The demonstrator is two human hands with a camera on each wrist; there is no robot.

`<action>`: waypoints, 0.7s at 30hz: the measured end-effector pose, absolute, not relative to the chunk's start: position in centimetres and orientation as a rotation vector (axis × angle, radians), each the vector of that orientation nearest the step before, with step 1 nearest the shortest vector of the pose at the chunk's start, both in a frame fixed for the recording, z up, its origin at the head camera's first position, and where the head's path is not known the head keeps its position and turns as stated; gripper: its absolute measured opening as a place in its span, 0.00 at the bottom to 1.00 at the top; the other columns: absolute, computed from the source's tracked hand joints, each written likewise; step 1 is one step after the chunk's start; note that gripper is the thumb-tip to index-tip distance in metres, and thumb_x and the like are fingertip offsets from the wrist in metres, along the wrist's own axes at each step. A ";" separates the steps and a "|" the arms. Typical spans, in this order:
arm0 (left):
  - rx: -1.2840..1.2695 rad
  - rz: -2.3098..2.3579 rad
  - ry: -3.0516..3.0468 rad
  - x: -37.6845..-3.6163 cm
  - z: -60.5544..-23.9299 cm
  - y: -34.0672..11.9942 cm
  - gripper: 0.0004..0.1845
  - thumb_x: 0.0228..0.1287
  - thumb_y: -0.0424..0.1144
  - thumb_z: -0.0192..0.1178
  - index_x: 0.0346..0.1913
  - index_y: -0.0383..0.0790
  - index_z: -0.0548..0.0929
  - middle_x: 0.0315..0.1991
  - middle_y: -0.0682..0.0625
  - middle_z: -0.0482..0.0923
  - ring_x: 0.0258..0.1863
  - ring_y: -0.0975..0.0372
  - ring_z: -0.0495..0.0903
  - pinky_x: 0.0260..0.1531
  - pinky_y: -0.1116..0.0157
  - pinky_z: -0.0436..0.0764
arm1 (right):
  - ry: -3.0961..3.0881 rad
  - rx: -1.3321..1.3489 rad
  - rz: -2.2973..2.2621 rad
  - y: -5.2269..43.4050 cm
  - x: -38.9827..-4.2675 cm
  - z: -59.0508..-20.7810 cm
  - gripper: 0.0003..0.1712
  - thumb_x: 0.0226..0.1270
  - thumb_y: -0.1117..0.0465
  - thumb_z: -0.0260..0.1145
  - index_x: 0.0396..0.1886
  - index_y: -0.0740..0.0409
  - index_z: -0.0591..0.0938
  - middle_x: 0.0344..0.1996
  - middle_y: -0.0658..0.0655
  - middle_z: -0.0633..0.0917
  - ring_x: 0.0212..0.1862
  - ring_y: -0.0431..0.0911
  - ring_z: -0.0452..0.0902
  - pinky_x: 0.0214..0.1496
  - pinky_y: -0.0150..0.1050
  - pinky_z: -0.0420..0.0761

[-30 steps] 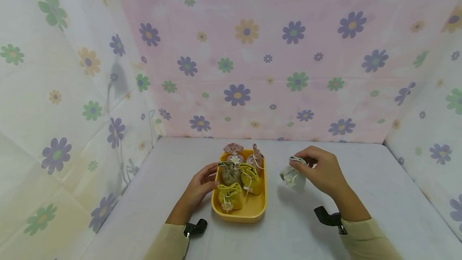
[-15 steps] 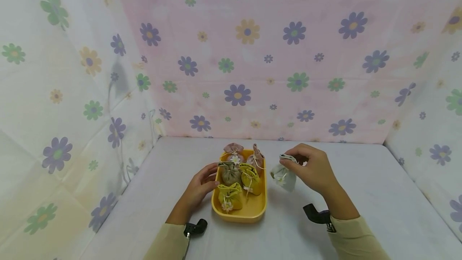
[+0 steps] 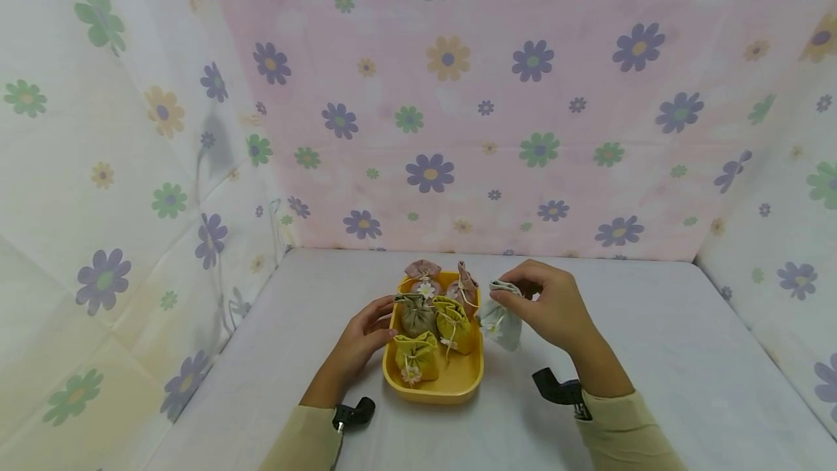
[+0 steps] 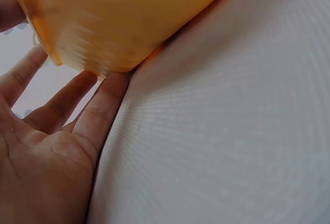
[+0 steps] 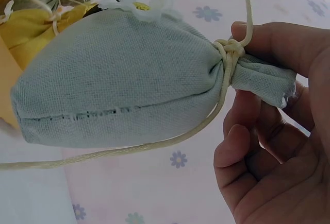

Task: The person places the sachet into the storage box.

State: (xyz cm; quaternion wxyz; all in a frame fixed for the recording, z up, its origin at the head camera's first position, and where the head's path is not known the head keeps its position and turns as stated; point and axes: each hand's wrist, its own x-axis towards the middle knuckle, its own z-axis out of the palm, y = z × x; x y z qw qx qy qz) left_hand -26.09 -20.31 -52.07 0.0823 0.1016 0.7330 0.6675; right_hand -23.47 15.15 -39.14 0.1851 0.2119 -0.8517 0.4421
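Observation:
My right hand (image 3: 552,304) pinches the gathered neck of a pale blue-grey drawstring pouch (image 5: 124,80), which hangs just right of the yellow tray (image 3: 458,388). A cream cord is tied round its neck, and a white flower trims its side. At the tray's left wall my left hand (image 3: 363,333) rests with relaxed fingers, the fingertips (image 4: 111,87) touching the wall low down near the table. Inside the tray sit two pink pouches (image 3: 423,275) at the back, an olive pouch (image 3: 417,317) and a yellow pouch (image 3: 455,325) in the middle, and another yellow pouch (image 3: 418,358) in front.
The tray stands on a table with a white cloth (image 3: 294,325). Flower-printed fabric (image 3: 484,122) hangs behind the table and along both sides. Bare tray floor shows at the front right of the tray. A black camera mount is strapped to each wrist.
My right hand has moved left with the blue-grey pouch, bringing it from well right of the tray to beside its right rim. My left hand and the tray have stayed in place.

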 end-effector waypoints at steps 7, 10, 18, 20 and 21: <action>0.274 1.992 2.178 -26.1 -52.2 -20.3 0.33 0.67 0.37 0.65 0.73 0.58 0.71 0.74 0.51 0.70 0.74 0.51 0.70 0.69 0.52 0.76 | -2.417 0.581 1.294 14.4 -23.1 -39.3 0.08 0.60 0.53 0.80 0.37 0.41 0.89 0.32 0.42 0.85 0.32 0.44 0.75 0.30 0.33 0.78; 0.263 1.994 2.176 -26.1 -52.1 -20.3 0.33 0.67 0.37 0.65 0.73 0.59 0.72 0.74 0.51 0.71 0.74 0.51 0.70 0.70 0.50 0.76 | -2.418 0.587 1.321 14.0 -22.9 -39.4 0.08 0.60 0.53 0.80 0.37 0.41 0.89 0.33 0.42 0.85 0.32 0.45 0.76 0.30 0.33 0.79; 0.261 1.981 2.190 -26.1 -51.9 -20.4 0.33 0.66 0.36 0.65 0.72 0.60 0.73 0.73 0.52 0.71 0.74 0.51 0.71 0.70 0.50 0.76 | -2.437 0.582 1.365 13.5 -22.8 -40.2 0.07 0.62 0.51 0.79 0.37 0.39 0.89 0.33 0.42 0.85 0.32 0.44 0.76 0.30 0.33 0.79; 0.265 1.982 2.188 -26.1 -51.9 -20.4 0.32 0.66 0.36 0.65 0.72 0.59 0.72 0.73 0.52 0.71 0.74 0.51 0.71 0.70 0.50 0.75 | -2.430 0.585 1.376 13.5 -22.7 -40.3 0.06 0.62 0.51 0.78 0.37 0.40 0.89 0.33 0.42 0.85 0.32 0.45 0.76 0.30 0.34 0.79; 0.269 1.980 2.191 -26.1 -51.9 -20.3 0.32 0.67 0.36 0.65 0.72 0.59 0.72 0.73 0.52 0.71 0.74 0.51 0.71 0.70 0.49 0.75 | -2.425 0.585 1.381 13.4 -22.7 -40.3 0.06 0.62 0.52 0.79 0.37 0.39 0.89 0.33 0.42 0.85 0.32 0.45 0.77 0.30 0.34 0.80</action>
